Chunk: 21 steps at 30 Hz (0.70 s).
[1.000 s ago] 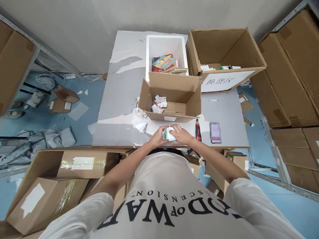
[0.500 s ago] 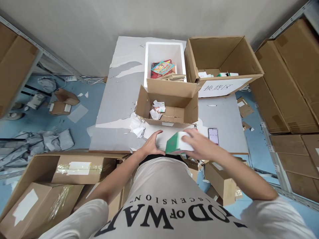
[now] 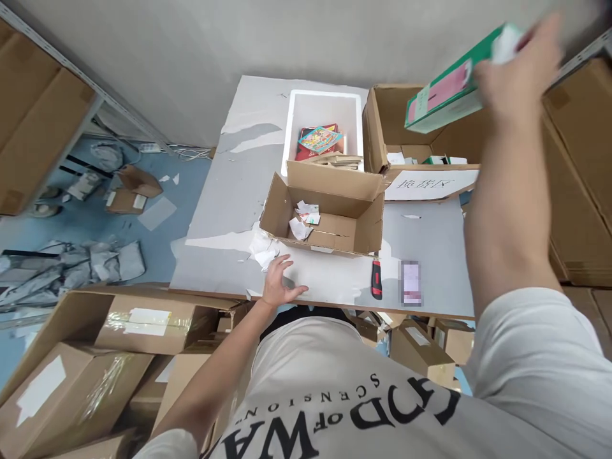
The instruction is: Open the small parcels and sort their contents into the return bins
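My right hand (image 3: 519, 73) grips one end of a green, pink and white box (image 3: 447, 89), holding it tilted above the large cardboard carton (image 3: 380, 127) at the back right. White and green boxes (image 3: 437, 160) lie in that carton, which bears a sheet with handwriting (image 3: 425, 185). At the front edge of the table, my left hand (image 3: 280, 284) is open with thumb and fingers apart, holding nothing. Crumpled white paper (image 3: 264, 247) lies beside it. Just beyond stands an open cardboard box (image 3: 368, 223) with scraps of paper (image 3: 301, 228) inside.
A white foam box (image 3: 289, 137) holding booklets (image 3: 319, 140) stands at the back of the table (image 3: 215, 191). A red and black utility knife (image 3: 377, 279) and a phone (image 3: 411, 282) lie at the front right. Taped cartons (image 3: 148, 325) fill the lower left.
My right hand has lifted the green box from the table's front edge up to the back right, over the large carton. My left hand has let go of it and moved slightly left.
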Tool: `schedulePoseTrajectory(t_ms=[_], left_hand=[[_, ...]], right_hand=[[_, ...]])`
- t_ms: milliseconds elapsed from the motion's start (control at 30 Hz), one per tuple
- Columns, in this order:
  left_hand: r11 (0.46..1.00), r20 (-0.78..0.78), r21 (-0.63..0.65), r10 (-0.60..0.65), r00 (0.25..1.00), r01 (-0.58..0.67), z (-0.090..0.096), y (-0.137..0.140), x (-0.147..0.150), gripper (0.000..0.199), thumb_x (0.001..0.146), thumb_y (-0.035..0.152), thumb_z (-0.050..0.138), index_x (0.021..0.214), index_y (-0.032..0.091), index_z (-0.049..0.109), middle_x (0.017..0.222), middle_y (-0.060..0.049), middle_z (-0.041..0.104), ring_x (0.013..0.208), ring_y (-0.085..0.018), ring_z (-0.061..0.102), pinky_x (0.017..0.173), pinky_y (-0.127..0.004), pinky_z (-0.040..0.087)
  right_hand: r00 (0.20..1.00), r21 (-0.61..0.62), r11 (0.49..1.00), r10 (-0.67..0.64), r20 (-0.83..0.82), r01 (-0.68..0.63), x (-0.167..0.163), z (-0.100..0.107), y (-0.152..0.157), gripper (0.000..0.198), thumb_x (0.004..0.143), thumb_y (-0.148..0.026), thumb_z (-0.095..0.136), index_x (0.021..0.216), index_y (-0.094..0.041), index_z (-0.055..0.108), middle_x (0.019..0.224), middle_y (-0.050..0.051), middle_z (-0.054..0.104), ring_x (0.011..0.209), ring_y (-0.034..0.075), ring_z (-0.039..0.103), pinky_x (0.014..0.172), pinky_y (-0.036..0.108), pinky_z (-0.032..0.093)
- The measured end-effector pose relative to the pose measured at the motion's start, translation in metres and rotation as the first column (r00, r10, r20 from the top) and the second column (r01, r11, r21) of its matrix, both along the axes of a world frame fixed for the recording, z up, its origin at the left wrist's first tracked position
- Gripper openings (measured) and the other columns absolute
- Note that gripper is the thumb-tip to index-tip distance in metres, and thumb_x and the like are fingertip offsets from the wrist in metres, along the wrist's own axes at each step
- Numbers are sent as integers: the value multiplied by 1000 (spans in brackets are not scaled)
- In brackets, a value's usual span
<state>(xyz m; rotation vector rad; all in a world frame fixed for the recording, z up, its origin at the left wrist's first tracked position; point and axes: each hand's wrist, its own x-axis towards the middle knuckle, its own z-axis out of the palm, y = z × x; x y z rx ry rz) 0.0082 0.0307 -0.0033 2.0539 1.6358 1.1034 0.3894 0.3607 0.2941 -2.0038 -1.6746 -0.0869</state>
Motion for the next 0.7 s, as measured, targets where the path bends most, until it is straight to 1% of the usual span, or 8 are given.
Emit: schedulePoseTrajectory(t_ms=[67,133,267,367,467,567,633,700], left_hand=[[985,-58,102,148,987,-142,10,4,-4,70,61,63,73,112,19,55,122,-19,58,119,-35,53,101,-52,39],[976,-135,148,182,974,-162,24,13,-4,71,62,62,72,117,20,55,125,-18,58,126,-36,48,108,-54,31],[986,-235,87,161,959,-144,54,38,6,93,61,71,67,136,20,46,142,-19,46,140,-41,27,115,-58,2],[980,-239,33,198,951,-196,68,56,13,100,64,73,62,142,16,40,150,-21,34,143,-42,17,113,-59,-10],[961,-257,11,269,928,-276,75,67,14,101,67,74,59,145,15,36,152,-22,29,144,-42,13,110,-60,-14],[945,-286,-22,307,908,-326,79,72,10,105,68,76,56,147,11,31,153,-25,25,143,-43,12,110,-63,-11],[940,-316,-44,307,898,-337,80,73,7,107,69,77,54,147,9,29,153,-26,23,143,-44,12,110,-64,-8],[938,-346,-53,304,887,-342,80,73,4,108,69,80,51,147,9,30,154,-26,21,143,-44,12,110,-65,-6]], right_hand=[[996,-50,995,-87,15,87,-25,-26,25,51,89,-33,57,125,-4,35,122,24,51,120,33,49,98,51,34],[992,-133,983,-122,31,126,-43,-56,43,52,88,-30,59,125,-3,34,124,27,48,120,31,47,98,49,33],[989,-295,945,-140,36,144,-63,-106,65,55,95,-33,45,132,-1,20,127,31,37,123,29,41,93,48,34],[983,-328,930,-184,-26,165,-66,-139,76,52,97,-39,38,134,-6,24,126,28,38,122,31,44,93,53,34],[978,-315,936,-191,-89,155,-59,-173,85,55,90,-50,46,131,-15,34,125,23,42,120,35,45,95,60,32],[983,-309,948,-127,-134,80,-47,-203,90,58,85,-57,50,128,-20,39,126,21,44,121,37,44,94,65,31],[982,-343,938,-104,-159,44,-41,-215,92,61,82,-59,52,127,-20,40,126,21,45,121,37,44,94,66,32],[982,-434,900,-108,-155,30,-38,-220,95,65,79,-59,56,127,-18,42,126,22,47,121,38,44,94,65,33]])
